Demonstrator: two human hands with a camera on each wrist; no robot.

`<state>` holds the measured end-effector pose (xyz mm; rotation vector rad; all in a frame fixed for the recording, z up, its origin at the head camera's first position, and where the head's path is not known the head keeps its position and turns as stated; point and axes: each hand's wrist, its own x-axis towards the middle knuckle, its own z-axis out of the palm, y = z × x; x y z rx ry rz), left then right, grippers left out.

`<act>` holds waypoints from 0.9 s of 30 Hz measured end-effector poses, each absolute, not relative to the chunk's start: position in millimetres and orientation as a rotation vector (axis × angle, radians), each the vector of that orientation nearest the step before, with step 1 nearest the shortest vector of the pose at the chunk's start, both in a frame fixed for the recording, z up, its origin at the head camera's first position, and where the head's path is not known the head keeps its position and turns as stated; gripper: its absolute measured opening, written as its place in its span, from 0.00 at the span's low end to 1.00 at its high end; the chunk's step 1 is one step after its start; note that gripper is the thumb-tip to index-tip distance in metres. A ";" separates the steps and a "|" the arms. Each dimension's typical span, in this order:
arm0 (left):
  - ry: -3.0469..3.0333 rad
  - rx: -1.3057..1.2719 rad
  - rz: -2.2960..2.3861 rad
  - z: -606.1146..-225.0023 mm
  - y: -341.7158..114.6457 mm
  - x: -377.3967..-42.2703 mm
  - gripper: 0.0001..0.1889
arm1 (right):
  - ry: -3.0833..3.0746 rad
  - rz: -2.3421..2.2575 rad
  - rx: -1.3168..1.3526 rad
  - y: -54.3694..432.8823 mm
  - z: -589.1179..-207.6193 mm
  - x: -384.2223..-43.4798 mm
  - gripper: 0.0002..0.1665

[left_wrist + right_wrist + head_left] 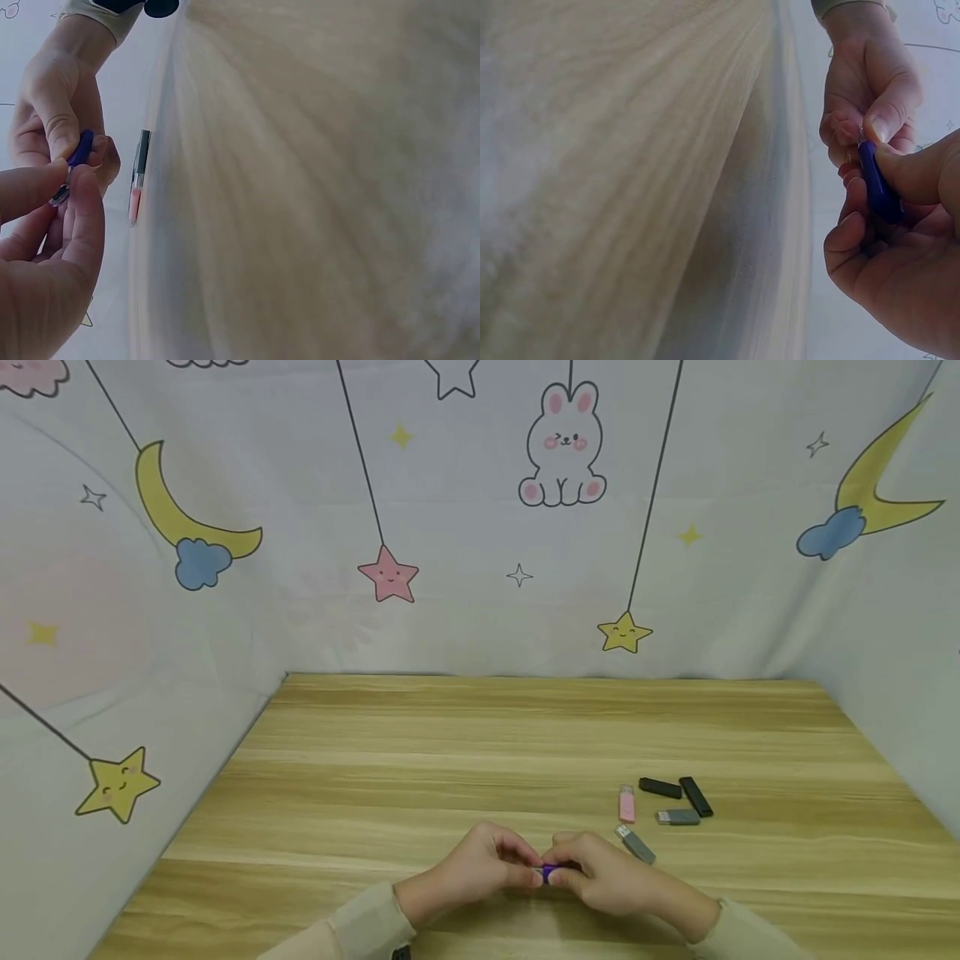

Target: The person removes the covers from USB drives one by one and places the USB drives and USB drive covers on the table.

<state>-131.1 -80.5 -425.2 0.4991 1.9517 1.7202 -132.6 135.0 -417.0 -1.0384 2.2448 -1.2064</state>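
Observation:
Both hands meet over the near part of the table around one purple USB flash drive [881,187]. My right hand [611,872] grips its purple body between thumb and curled fingers. At the other end, the thumb and fingertips of my left hand [483,868] pinch the shiny plug end [60,195]. Those fingertips hide most of that end, and I cannot tell whether a clear cap covers it. To the right of the hands, a grey USB flash drive [636,844] lies closest to my right hand, on the table.
Beyond my right hand lie a pink USB flash drive [627,805], another grey one [678,817] and two black sticks [660,787]. The wooden table [420,735] meets a white printed cloth [465,527] at its back and sides.

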 end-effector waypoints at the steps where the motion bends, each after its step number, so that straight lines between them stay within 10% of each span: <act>1: 1.952 0.496 1.717 -425.1 -80.7 -131.2 0.06 | 2.245 -1.204 -1.039 134.9 -416.9 -132.9 0.10; 27: 2.021 0.507 1.689 -416.6 -87.6 -139.2 0.08 | 2.298 -1.193 -1.054 135.1 -407.6 -138.1 0.13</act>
